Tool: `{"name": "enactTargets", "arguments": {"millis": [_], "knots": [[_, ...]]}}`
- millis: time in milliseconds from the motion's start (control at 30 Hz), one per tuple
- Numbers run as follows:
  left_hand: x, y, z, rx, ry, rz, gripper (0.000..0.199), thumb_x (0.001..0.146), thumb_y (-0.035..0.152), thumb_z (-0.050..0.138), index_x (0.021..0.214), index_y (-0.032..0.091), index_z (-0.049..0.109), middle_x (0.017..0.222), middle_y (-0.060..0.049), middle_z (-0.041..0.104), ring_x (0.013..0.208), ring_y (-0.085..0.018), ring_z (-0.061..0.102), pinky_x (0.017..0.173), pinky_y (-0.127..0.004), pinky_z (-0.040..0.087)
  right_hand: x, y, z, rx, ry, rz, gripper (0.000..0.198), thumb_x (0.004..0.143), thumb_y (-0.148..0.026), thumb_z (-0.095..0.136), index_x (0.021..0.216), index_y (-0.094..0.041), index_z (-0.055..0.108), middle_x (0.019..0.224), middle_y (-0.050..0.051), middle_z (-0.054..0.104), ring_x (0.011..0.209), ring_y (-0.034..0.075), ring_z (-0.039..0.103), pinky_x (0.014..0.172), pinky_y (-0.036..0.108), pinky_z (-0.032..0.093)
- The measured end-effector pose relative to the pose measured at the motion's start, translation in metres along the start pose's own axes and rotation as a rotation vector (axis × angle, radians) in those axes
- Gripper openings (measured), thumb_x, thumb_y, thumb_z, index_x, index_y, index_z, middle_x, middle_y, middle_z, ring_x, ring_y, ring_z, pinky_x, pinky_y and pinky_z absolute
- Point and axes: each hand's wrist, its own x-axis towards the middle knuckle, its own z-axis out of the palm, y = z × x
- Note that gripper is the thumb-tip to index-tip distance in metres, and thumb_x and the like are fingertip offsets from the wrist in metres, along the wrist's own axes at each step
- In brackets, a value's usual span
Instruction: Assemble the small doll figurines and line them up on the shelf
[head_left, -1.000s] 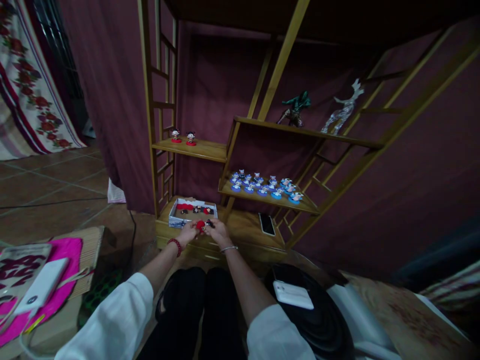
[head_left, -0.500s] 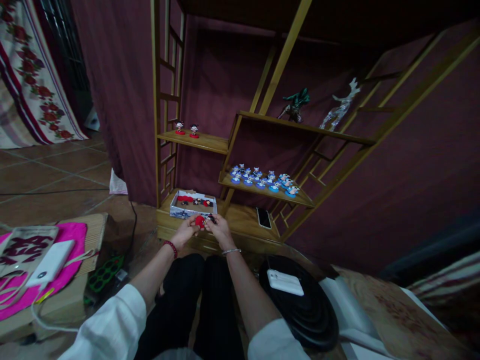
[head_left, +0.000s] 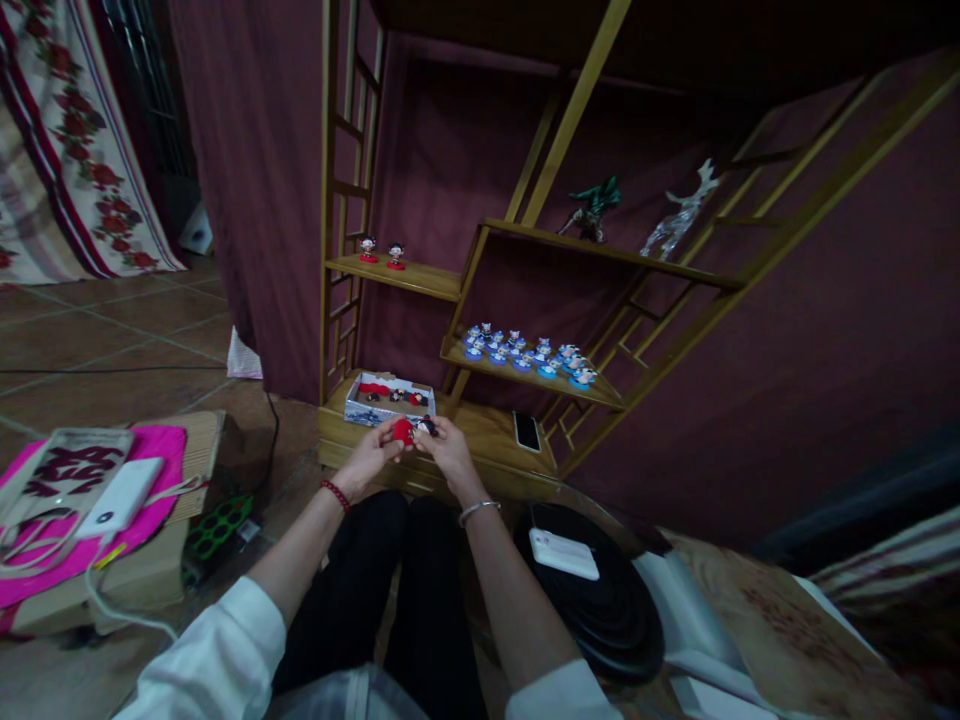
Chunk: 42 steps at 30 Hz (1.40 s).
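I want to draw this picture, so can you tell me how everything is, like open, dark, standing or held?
Left hand: closed on a red piece
Right hand: closed on a figurine
Red piece and figurine: joined or apart, cannot tell
Box: open on top
Phone: lying flat, screen dark
Red-based figures: standing
Blue-and-purple-based figures: standing close together

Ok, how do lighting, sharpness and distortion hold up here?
Head view: dim, the top recess of the wooden rack nearly black; head view: its right side slants steeply, suggesting wide-angle distortion; head view: the held red piece and dark-haired figurine look soft, fine detail unreadable.
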Motion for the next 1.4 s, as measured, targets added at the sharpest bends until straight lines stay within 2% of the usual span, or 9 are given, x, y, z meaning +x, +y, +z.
{"name": "enactTargets", "arguments": {"millis": [367, 700, 1400], "knots": [[-0.021, 0.020, 0.007, 0.013, -0.019, 0.085, 0.060, 0.067, 0.024, 0.064, 0.123, 0.015, 0.044, 0.103, -0.007, 0.060, 0.082, -0.014, 0.059, 0.067, -0.023, 0.043, -0.019, -0.024, 0.000, -0.050, -0.053, -0.085, 0.044, 0.055, -0.028, 0.070, 0.094, -0.015, 0.052, 0.085, 0.003, 0.064, 0.068, 0.012, 0.060, 0.067, 0.027, 0.051], [-0.034, 0.031, 0.010, 0.002, -0.049, 0.091, 0.062, 0.068, 0.028, 0.066, 0.125, 0.017, 0.042, 0.111, -0.010, 0.058, 0.086, -0.016, 0.059, 0.066, -0.023, 0.044, -0.025, -0.034, 0.001, -0.071, -0.078, -0.175, 0.041, 0.058, -0.031, 0.069, 0.093, -0.016, 0.053, 0.088, 0.004, 0.064, 0.076, 0.014, 0.061, 0.075, 0.029, 0.049], [-0.035, 0.028, 0.010, -0.034, -0.034, 0.091, 0.057, 0.069, 0.028, 0.066, 0.122, 0.016, 0.047, 0.108, -0.009, 0.060, 0.083, -0.016, 0.061, 0.066, -0.023, 0.044, -0.023, -0.040, 0.004, -0.181, -0.135, -0.310, 0.031, 0.062, -0.026, 0.064, 0.090, -0.019, 0.053, 0.087, 0.001, 0.061, 0.080, 0.013, 0.059, 0.077, 0.027, 0.048]]}}
